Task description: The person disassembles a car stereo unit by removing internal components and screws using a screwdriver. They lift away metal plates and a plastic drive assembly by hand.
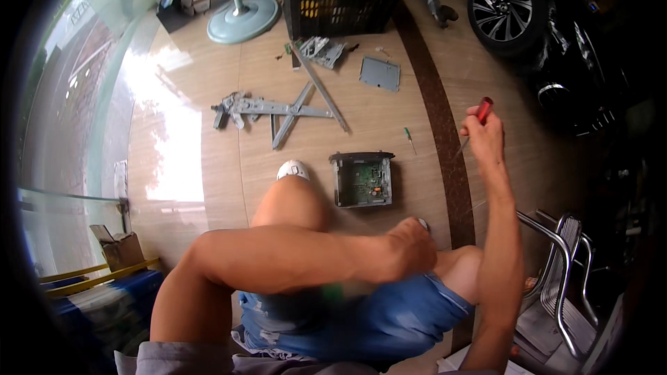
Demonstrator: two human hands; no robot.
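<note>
My right hand (485,140) is raised on the right with its fingers wrapped round the red handle of a screwdriver (485,107). The screwdriver's thin shaft points down and left from the fist. Across my lap stretches my left arm, ending in my left hand (408,250), curled closed and slightly blurred above my knee; anything inside it is hidden. On the floor ahead sits an open metal electronics unit (363,179), its green circuit board showing. Beyond it and to the right lies a small green-handled screwdriver (410,140), apart from both hands.
A scissor-shaped metal window regulator (285,109), a flat metal plate (380,73) and metal scraps (323,51) lie farther off. Behind them stand a black crate (333,10) and a round fan base (243,19). A car wheel (504,7) is far right; a chrome-framed chair (566,264), near right.
</note>
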